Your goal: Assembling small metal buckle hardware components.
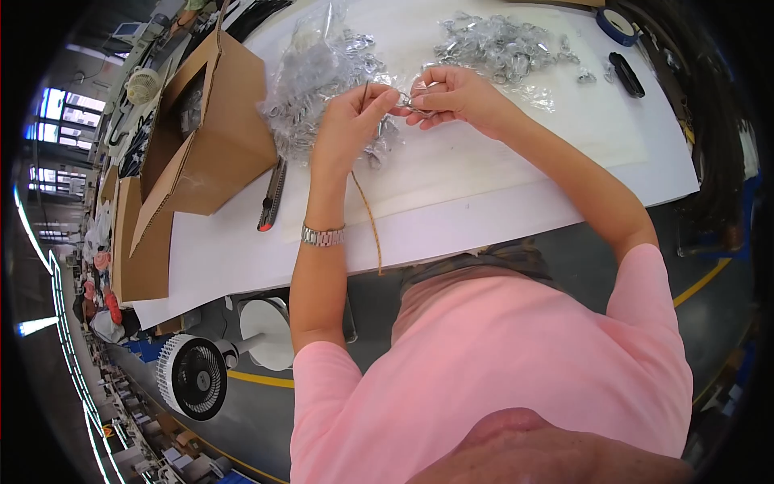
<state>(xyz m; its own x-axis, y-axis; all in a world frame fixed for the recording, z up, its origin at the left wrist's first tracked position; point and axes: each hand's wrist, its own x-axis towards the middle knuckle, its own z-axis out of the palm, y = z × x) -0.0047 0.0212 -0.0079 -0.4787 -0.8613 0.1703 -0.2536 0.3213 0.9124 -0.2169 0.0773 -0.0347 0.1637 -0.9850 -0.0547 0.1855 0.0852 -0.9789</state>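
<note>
My left hand (pixel 352 119) is pinched closed on a thin yellow-brown cord (pixel 372 224), which hangs beside the wrist and over the table's near edge. Touching its fingertips is my right hand (pixel 455 98), closed on a small silvery metal piece (pixel 409 103) whose exact kind is too small to make out. Behind the left hand lies a heap of small metal pieces in clear plastic bags (pixel 310 73). A second pile of similar bagged pieces (pixel 500 47) sits beyond the right hand. Both hands are just above the white table (pixel 484 173).
An open cardboard box (pixel 230 129) stands at the left, with a utility knife (pixel 272 196) beside it. At the far right are a blue tape roll (pixel 617 26) and a black oblong object (pixel 626 75). A fan (pixel 193 377) stands below the table at the left.
</note>
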